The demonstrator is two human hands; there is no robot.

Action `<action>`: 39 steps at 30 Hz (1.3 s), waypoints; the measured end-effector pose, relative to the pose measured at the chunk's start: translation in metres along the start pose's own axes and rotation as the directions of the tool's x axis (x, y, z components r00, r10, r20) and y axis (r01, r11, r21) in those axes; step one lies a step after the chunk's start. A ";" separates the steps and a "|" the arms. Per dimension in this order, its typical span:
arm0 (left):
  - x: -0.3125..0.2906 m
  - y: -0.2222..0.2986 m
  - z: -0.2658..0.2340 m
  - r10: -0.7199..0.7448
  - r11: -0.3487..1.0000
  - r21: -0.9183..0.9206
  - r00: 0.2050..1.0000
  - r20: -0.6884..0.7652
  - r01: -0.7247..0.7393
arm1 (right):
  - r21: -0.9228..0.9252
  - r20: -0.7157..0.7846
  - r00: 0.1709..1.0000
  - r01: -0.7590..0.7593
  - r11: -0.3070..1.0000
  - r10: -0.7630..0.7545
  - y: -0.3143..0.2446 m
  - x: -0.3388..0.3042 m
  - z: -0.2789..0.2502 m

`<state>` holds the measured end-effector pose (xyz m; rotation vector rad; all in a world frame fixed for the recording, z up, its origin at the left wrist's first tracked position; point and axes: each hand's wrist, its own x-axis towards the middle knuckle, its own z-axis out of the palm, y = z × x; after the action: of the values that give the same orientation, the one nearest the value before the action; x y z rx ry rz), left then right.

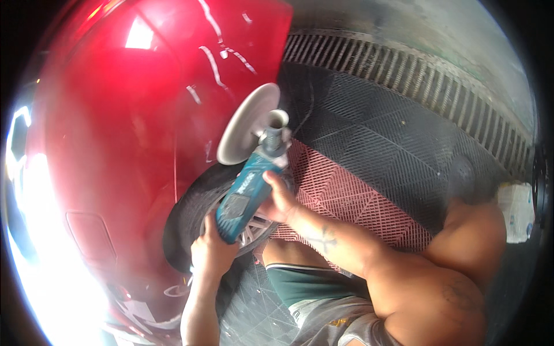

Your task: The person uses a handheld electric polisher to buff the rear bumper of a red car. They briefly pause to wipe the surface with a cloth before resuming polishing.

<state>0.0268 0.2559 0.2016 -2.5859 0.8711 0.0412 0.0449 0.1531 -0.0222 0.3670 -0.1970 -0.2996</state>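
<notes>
A teal and grey polisher [245, 193] with a round white buffing pad [245, 130] lies across both my hands. At its rear end, my left hand [213, 252] is wrapped round the body. My right hand [279, 199] grips the body nearer the head, thumb on top and fingers hidden underneath. The pad stands tilted on edge beside the glossy red car panel [127, 115], above the wheel; I cannot tell whether it touches. White streaks [210, 66] mark the panel beyond the pad. Behind the polisher, the tyre [193, 216] and part of the silver rim show.
Dark grid floor tiles [375, 121] and a patch of red tiles [340, 190] lie right of the car. A slatted drain grate [404, 75] runs along the wall. My bent knee and a white container [515, 212] are at the right.
</notes>
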 end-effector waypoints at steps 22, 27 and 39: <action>0.038 0.177 0.108 0.475 0.367 -0.866 0.869 -0.141 -0.341 | -0.499 0.555 0.831 0.354 0.791 -0.022 -0.254 -0.079 0.073; 0.013 0.223 0.097 0.329 0.612 -0.579 0.839 -0.433 -0.539 | -0.593 0.414 0.886 0.438 0.676 -0.211 -0.282 -0.101 0.073; 0.044 0.226 0.122 0.407 0.619 -0.564 0.837 -0.366 -0.547 | -0.670 0.161 0.827 0.492 0.555 -0.538 -0.279 -0.089 0.050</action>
<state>-0.0574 0.1154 -0.0007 -2.8985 1.9211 0.2892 -0.1206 -0.0824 -0.0942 -0.3435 0.1087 -0.9250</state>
